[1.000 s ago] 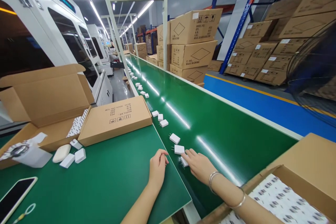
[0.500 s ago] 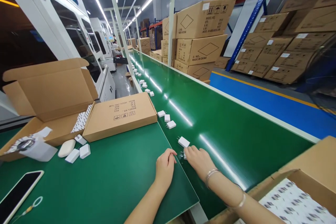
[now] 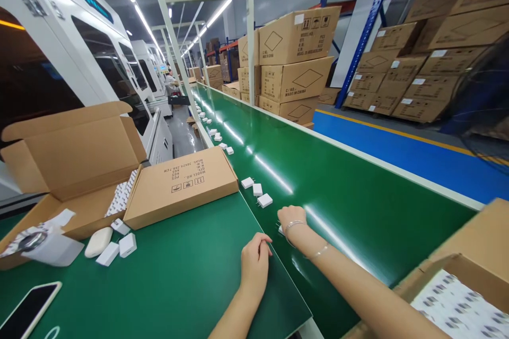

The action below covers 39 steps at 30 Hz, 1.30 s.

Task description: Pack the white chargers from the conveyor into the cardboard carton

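On the conveyor belt, my right hand (image 3: 292, 217) is closed, fingers curled down over a white plug charger (image 3: 280, 229). Only the charger's left end and metal prongs show; the hand hides the rest. My left hand (image 3: 254, 267) lies on the green table (image 3: 178, 275) by its edge, loosely curled, with nothing visible in it. Farther up the belt lie three white chargers: one (image 3: 247, 183), another (image 3: 257, 189) and the closest (image 3: 264, 201). More chargers (image 3: 218, 137) trail along the belt's left side.
A closed carton (image 3: 183, 183) and an open carton (image 3: 79, 169) stand on the table. Near them are several loose chargers (image 3: 128, 245), a rounded white case (image 3: 98, 242) and a phone (image 3: 29, 310). At right, an open box (image 3: 469, 270) holds rows of chargers.
My right hand has moved slightly up the belt and curled over a charger. The charger that was under its fingers no longer shows. My left hand stays by the table edge; the view has shifted slightly.
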### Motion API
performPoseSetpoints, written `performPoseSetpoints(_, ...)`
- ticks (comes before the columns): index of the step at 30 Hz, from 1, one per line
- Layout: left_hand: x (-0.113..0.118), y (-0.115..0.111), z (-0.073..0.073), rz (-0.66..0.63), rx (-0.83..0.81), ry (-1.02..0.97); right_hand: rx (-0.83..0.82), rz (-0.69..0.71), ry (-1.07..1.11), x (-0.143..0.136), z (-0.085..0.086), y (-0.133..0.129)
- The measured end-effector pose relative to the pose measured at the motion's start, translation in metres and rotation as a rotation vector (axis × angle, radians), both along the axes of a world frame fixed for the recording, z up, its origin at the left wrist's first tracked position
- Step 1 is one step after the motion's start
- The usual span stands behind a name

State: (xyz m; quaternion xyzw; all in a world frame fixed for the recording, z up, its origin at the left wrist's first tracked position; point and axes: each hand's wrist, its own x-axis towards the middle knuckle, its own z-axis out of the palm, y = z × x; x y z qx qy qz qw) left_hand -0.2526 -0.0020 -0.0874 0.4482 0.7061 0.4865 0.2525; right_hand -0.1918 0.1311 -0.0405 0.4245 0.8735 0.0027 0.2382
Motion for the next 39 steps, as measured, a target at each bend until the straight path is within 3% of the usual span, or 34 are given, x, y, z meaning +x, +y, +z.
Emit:
performPoseSetpoints(4,-0.007,0.01,0.002,-0.041,-0.089,0.135,-0.104,-0.067,-0.031,-0.015,-0.005,0.005)
performPoseSetpoints(9,-0.009,0.065,0.014,-0.073,-0.382,0.645,-0.166,-0.151,0.028,-0.01,-0.009,-0.005)
performPoseSetpoints(12,0.001,0.096,0.016,-0.088,-0.519,0.855,-0.15,-0.162,0.104,0.01,-0.008,-0.013)
performPoseSetpoints(15,0.011,0.108,0.01,-0.103,-0.53,0.867,-0.129,-0.165,0.177,0.048,-0.007,-0.018)
performPoseSetpoints(20,0.022,0.107,0.004,-0.081,-0.565,0.874,-0.109,-0.161,0.347,0.124,-0.005,-0.021)
performPoseSetpoints(23,0.023,0.101,0.007,-0.122,-0.582,0.866,-0.134,-0.097,0.451,0.149,-0.008,-0.019)
performPoseSetpoints(26,0.027,0.089,0.014,-0.251,-0.572,0.843,-0.159,-0.028,0.515,0.154,-0.011,-0.015)
performPoseSetpoints(32,0.047,0.072,0.022,-0.522,-0.509,0.775,-0.172,0.117,0.553,0.138,-0.023,-0.01)
performPoseSetpoints(37,0.043,0.06,0.022,-0.623,-0.509,0.706,-0.108,0.188,0.445,0.138,-0.03,-0.014)
performPoseSetpoints(39,0.035,0.056,0.024,-0.595,-0.476,0.673,-0.057,0.207,0.409,0.138,-0.028,-0.016)
